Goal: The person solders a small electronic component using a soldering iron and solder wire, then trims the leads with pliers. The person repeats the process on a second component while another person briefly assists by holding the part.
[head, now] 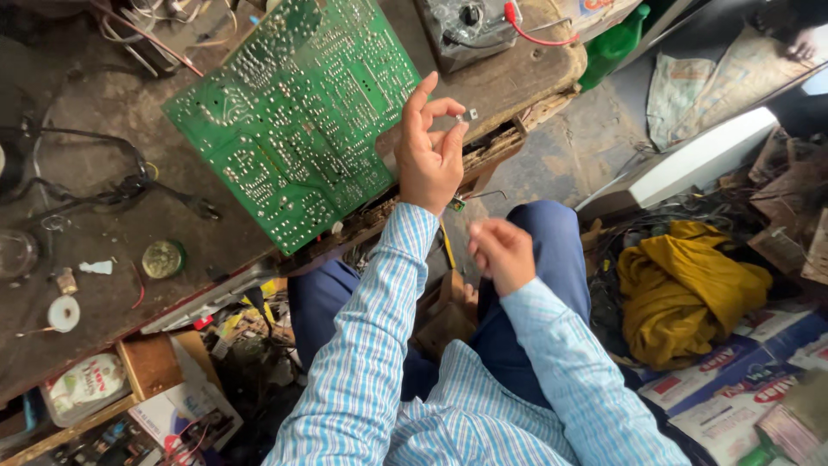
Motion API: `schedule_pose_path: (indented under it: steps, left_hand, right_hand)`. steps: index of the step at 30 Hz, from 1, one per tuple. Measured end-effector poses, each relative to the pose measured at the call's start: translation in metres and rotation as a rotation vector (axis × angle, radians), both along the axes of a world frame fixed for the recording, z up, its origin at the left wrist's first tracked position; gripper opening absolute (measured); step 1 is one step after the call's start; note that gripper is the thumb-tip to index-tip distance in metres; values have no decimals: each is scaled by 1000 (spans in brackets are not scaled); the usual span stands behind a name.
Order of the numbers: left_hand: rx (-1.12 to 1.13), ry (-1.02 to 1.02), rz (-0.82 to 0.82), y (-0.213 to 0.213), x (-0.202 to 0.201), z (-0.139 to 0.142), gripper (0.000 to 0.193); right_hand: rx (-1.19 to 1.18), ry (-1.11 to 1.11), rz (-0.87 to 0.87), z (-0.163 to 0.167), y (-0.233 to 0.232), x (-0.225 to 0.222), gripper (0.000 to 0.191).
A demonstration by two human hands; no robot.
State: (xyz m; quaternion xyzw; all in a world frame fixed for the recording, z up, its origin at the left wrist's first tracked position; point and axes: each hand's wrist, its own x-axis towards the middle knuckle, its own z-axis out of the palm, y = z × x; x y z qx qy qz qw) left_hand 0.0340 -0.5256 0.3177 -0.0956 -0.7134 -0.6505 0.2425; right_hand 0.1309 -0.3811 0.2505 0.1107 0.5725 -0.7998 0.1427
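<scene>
A large green circuit board (293, 121) lies solder side up, tilted, on a worn wooden workbench (103, 285). My left hand (427, 155) is raised beside the board's right edge and pinches a tiny metal part (470, 114) between thumb and forefinger. My right hand (502, 253) hovers lower, over my blue-trousered lap, fingers curled loosely; it is slightly blurred, and a small green component with a thin wire lead (459, 204) sits just above it. Whether that hand grips the component cannot be made out.
On the bench lie black cables (103, 185), a round tin (163, 258), a solder spool (63, 313) and a grey device with a red lead (470, 30). A green bottle (614, 45), a yellow cloth (690, 289), a white panel (703, 160) and printed cartons (733, 388) crowd the floor on the right.
</scene>
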Motion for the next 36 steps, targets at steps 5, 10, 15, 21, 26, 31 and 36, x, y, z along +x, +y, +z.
schedule_pose_path:
  steps: [5,10,15,21,26,31,36]
  left_hand:
    - [9,96,-10,-12,23,-3,66]
    - [-164,173,75,-12,34,1,62]
    - [17,23,-52,-4,25,10,72]
    - [-46,-55,-8,0,21,9,73]
    - [-73,22,12,2,22,3,74]
    - [22,125,-38,1,16,-5,69]
    - [-153,87,122,-2,12,-11,20]
  right_hand:
    - [-207,127,-140,58,-9,-45,20]
    - [-274,-91,-18,87,-24,-75,29]
    - [-379,-68,-22,87,-23,-87,12]
    - [-357,-88,-31,76,-18,-95,13]
    - [-284,-2,-92,74,-6,-78,16]
    - [157,275,-150,56,38,-16,21]
    - [585,400,21,17,73,50,24]
